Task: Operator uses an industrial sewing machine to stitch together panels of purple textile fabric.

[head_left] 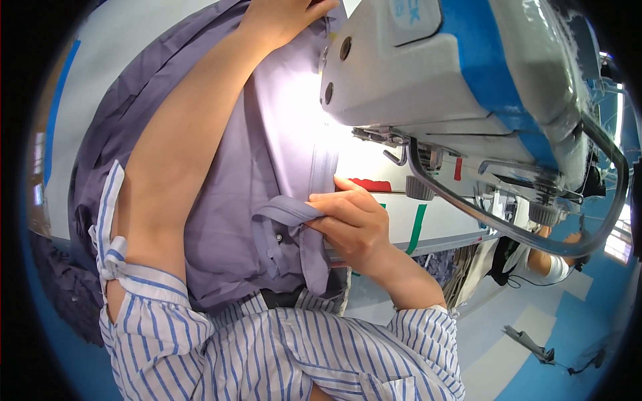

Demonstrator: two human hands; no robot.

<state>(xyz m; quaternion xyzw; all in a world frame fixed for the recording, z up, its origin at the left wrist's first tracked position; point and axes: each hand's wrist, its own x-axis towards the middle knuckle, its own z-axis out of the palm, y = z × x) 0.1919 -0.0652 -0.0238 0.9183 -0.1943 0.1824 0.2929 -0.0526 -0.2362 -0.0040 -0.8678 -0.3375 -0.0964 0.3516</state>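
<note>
A purple garment (221,220) lies spread over the sewing table and hangs down into my lap. My right hand (358,224) is closed on the garment's edge, fingers pinching a folded band (287,210) just in front of the machine. A small round button or snap (279,238) shows on the cloth below that band. Farther away, my left hand (284,20) rests on the cloth beside the machine head, one digit stretched out; the upper picture edge cuts off the rest. Bright lamp light washes out the fabric by the sewing machine (428,80), so the needle area cannot be made out.
A bent metal rod (468,210) curves out from the machine on the right. Red tape (371,185) and green tape (418,224) mark the white tabletop. Dark purple cloth (63,287) hangs at the lower left. At right, another person's arm (538,257) is partly visible.
</note>
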